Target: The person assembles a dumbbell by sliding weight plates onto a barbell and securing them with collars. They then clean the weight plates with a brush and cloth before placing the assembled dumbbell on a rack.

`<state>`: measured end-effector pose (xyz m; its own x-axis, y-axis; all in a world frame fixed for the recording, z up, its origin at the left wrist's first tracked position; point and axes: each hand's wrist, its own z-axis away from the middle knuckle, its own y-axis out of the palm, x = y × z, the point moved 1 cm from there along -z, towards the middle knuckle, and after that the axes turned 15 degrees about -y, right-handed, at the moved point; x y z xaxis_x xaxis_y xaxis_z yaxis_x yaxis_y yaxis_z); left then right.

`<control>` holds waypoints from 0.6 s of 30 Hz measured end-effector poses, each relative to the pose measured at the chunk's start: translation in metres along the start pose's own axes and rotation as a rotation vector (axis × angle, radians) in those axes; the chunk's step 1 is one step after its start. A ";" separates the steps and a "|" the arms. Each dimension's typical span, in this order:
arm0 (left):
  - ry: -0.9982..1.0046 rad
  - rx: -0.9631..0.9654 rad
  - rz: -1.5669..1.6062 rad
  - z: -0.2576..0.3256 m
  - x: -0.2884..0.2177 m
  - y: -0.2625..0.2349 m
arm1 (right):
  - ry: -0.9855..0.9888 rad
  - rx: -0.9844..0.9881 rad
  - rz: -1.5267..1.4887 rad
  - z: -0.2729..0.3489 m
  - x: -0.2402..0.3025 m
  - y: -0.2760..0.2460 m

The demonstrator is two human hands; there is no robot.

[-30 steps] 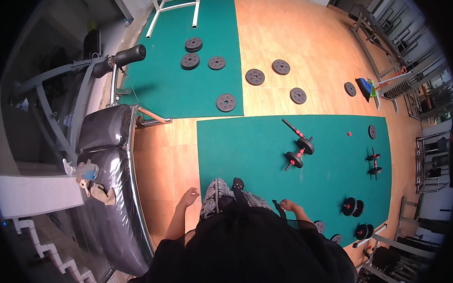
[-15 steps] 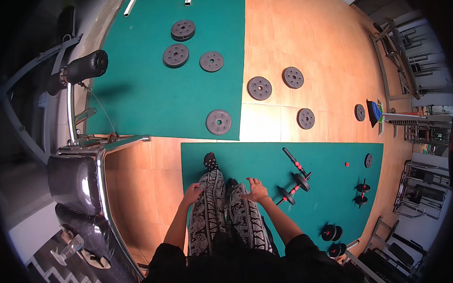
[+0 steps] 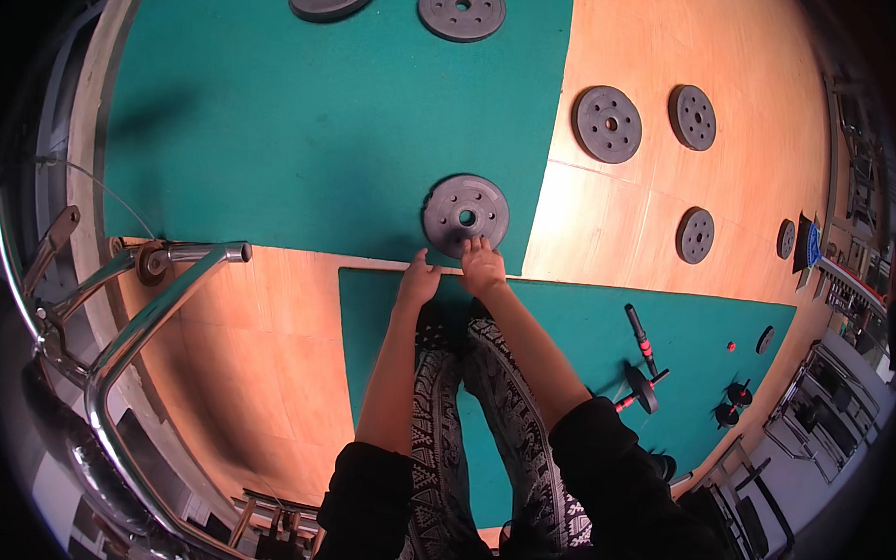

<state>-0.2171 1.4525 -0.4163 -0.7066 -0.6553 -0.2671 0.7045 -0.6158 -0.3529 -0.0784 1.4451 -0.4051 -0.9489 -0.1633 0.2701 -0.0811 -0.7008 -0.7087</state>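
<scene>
A grey weight plate (image 3: 485,204) with a centre hole and several small holes lies flat near the lower right corner of the green mat. Reaching over its near edge, my right hand (image 3: 484,269) has its fingers stretched out. My left hand (image 3: 420,281) is just below the plate's lower left edge, thumb and fingers apart, holding nothing. Whether the right fingertips touch the plate or hover over it, I cannot tell.
More weight plates lie on the mat (image 3: 275,146) and on the wooden floor (image 3: 628,217). To the right, a dumbbell (image 3: 642,386) rests on a second green mat (image 3: 565,324). A chrome machine frame (image 3: 161,314) stands at the left.
I have bent forward, and both hands have moved from beside my legs out to the plate. The plates now look closer and larger.
</scene>
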 end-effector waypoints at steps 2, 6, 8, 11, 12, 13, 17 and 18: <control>-0.012 0.028 0.103 -0.023 0.023 0.023 | -0.075 -0.094 0.175 -0.024 -0.004 0.021; -0.193 0.156 0.302 -0.051 0.038 0.055 | -0.107 -0.083 0.322 -0.051 -0.017 0.051; -0.281 0.213 0.439 -0.053 0.034 0.065 | -0.192 -0.033 0.345 -0.054 -0.024 0.051; -0.369 0.276 0.705 -0.015 -0.004 0.060 | -0.302 0.044 0.255 -0.046 -0.041 0.030; -0.403 0.222 0.791 -0.002 -0.007 0.056 | -0.358 0.059 0.188 -0.038 -0.037 0.013; -0.430 0.176 0.876 0.010 -0.012 0.055 | -0.405 0.074 0.127 -0.029 -0.037 -0.003; -0.403 0.330 1.051 0.056 -0.006 0.051 | -0.382 0.204 -0.343 0.016 -0.029 -0.048; -0.395 0.280 1.008 0.080 -0.012 0.046 | -0.369 0.155 -0.412 0.035 -0.026 -0.043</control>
<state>-0.1711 1.3975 -0.3575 0.2314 -0.9728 0.0038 0.9686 0.2308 0.0923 -0.0392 1.4555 -0.3588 -0.6771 -0.0672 0.7328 -0.3496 -0.8469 -0.4007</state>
